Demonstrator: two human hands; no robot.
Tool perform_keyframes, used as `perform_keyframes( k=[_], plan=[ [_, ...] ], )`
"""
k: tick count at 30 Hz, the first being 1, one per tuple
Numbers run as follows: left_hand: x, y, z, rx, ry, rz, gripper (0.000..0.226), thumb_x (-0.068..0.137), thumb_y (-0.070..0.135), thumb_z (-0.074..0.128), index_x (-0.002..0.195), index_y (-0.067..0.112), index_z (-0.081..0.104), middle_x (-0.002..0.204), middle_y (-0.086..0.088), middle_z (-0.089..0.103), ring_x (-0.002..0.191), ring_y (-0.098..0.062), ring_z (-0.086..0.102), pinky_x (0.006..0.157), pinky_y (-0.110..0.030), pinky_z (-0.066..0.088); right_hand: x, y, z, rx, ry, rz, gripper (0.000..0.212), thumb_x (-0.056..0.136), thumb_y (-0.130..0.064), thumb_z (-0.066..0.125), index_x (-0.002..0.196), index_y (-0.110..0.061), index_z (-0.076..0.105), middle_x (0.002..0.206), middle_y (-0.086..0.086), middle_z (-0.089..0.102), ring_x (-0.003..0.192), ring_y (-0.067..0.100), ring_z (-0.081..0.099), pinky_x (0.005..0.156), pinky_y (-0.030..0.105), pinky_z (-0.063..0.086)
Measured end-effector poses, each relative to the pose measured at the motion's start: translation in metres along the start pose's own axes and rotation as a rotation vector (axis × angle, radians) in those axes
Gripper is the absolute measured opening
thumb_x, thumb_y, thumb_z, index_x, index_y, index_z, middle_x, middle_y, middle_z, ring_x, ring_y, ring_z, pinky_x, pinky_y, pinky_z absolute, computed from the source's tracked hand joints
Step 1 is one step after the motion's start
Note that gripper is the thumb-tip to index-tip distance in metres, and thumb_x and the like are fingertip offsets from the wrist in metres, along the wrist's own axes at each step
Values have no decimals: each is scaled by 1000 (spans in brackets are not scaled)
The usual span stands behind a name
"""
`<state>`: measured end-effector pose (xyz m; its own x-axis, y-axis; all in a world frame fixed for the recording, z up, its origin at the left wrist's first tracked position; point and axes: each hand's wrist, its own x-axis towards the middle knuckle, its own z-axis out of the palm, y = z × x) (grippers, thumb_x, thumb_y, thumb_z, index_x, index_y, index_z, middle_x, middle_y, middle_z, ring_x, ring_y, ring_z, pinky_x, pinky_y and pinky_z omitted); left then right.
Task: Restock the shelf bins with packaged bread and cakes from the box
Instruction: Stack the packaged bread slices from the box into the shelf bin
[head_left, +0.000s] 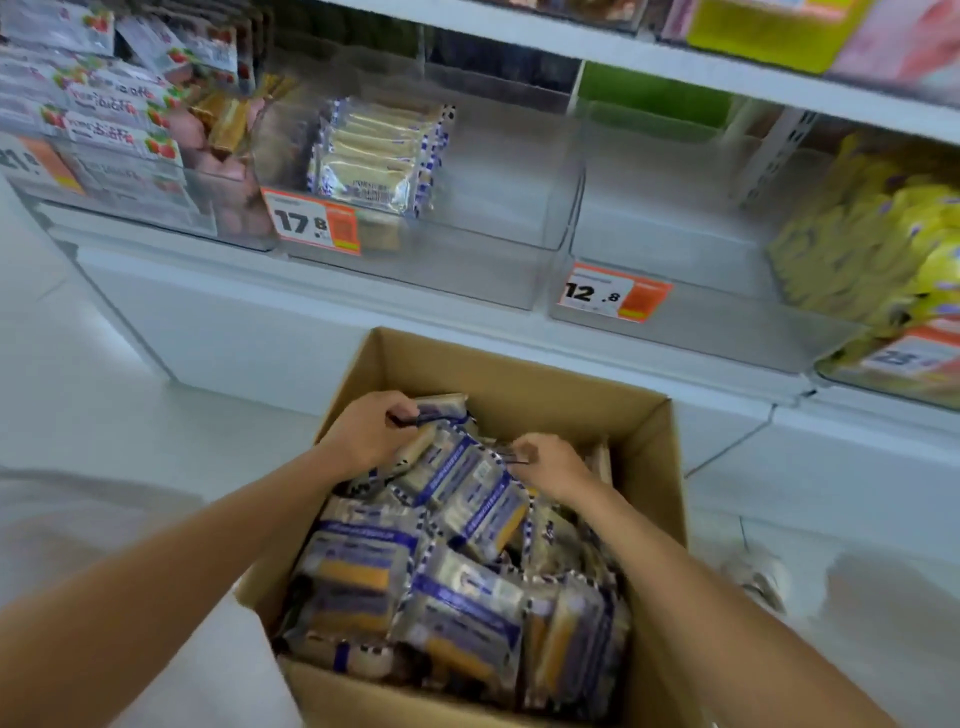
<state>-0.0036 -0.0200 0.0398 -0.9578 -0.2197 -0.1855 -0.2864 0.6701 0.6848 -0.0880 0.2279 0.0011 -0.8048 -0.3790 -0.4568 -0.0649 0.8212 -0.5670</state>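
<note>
Nearer than both hands and beneath them, an open brown cardboard box (519, 374) is packed with packaged cakes (457, 618). They have glossy clear wrappers with blue and white checked edges over yellow-brown slabs, and they lie tumbled at angles. Their print is too blurred to read. At the far end of the heap the left hand (363, 434) curls its fingers round the edge of a top packet (441, 408). The right hand (553, 465), just to its right, pinches the sealed edge of a second packet (470, 493) lying between the two hands.

Beyond the hands, past the box's far wall, see-through plastic bins sit in a row on a white shelf. The clear bin (493, 208) ahead of the left hand holds a neat stack of blue-edged packets (376, 156) and carries an orange and white tag (310, 222) reading "17.8". The neighbouring bin (675, 234), ahead of the right hand, bears a price tag (613, 293) reading "12.8". Farther left lie strawberry-printed packets (104, 124), and farther right are yellow bags (883, 244).
</note>
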Motion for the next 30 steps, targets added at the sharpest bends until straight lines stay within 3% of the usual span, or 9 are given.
perform_keyframes(
  k=[5, 8, 11, 15, 18, 20, 22, 25, 30],
  plan=[
    [1, -1, 24, -19, -96, -41, 13, 90, 30, 69, 102, 24, 67, 104, 8, 65, 93, -9, 62, 85, -26, 48, 20, 37, 42, 162, -174, 143, 86, 84, -24, 77, 153, -15, 25, 145, 3, 46, 127, 24, 51, 99, 34, 47],
    [2, -8, 30, -20, -132, -73, 18, 90, 25, 70, 107, 20, 67, 108, 5, 67, 97, -11, 62, 87, -26, 48, 25, 36, 42, 109, -195, 102, 44, 77, -23, 83, 116, -12, 65, 112, 5, 69, 104, 22, 66, 90, 41, 54],
    [3, 2, 32, -63, -112, -89, 15, 91, 26, 68, 105, 21, 68, 101, 8, 67, 95, -10, 61, 85, -25, 47, 19, 16, 12, 143, -143, 12, 14, 77, -21, 81, 83, -12, 72, 86, 4, 74, 83, 17, 70, 83, 40, 56],
    [-1, 37, 29, -522, -328, -211, 32, 96, 47, 54, 114, 22, 65, 109, 3, 70, 104, -14, 66, 85, -27, 53, -6, -29, -24, 336, -54, -88, 34, 94, -36, 61, 90, -2, 64, 86, 15, 66, 79, 23, 64, 71, 34, 45],
    [-2, 53, 25, -757, -372, -281, 41, 95, 47, 55, 122, 17, 64, 117, -8, 71, 102, -22, 70, 85, -38, 58, -25, -52, -33, 563, -289, -90, 38, 103, -41, 39, 114, -17, 67, 113, -3, 68, 108, 14, 64, 95, 30, 48],
    [-4, 52, 19, -816, -231, -350, 28, 97, 13, 59, 123, 5, 61, 114, -18, 70, 87, -23, 71, 66, -31, 61, -25, -53, -34, 620, -219, -89, 33, 104, -35, 41, 118, -18, 66, 121, -3, 67, 116, 15, 61, 103, 34, 45],
    [-5, 44, 12, -884, -224, -433, 30, 96, 0, 54, 125, 0, 57, 106, -18, 70, 79, -20, 73, 57, -29, 59, -21, -46, -35, 610, -44, -38, 35, 100, -31, 51, 132, -16, 57, 131, 1, 60, 125, 20, 54, 107, 38, 41],
    [-5, 35, 1, -1024, -331, -403, 34, 96, 3, 53, 130, 4, 55, 115, -17, 71, 99, -26, 72, 71, -36, 60, -18, -38, -30, 644, -32, 50, 60, 92, -35, 65, 144, -18, 41, 138, 3, 54, 123, 19, 53, 105, 40, 43],
    [-10, 37, -6, -913, -366, -349, 25, 96, 21, 59, 120, 17, 64, 114, -9, 73, 104, -24, 70, 82, -39, 58, -9, -36, -14, 774, -96, 27, 34, 90, -20, 68, 123, -17, 62, 114, 2, 72, 106, 21, 67, 99, 48, 50]
  ],
)
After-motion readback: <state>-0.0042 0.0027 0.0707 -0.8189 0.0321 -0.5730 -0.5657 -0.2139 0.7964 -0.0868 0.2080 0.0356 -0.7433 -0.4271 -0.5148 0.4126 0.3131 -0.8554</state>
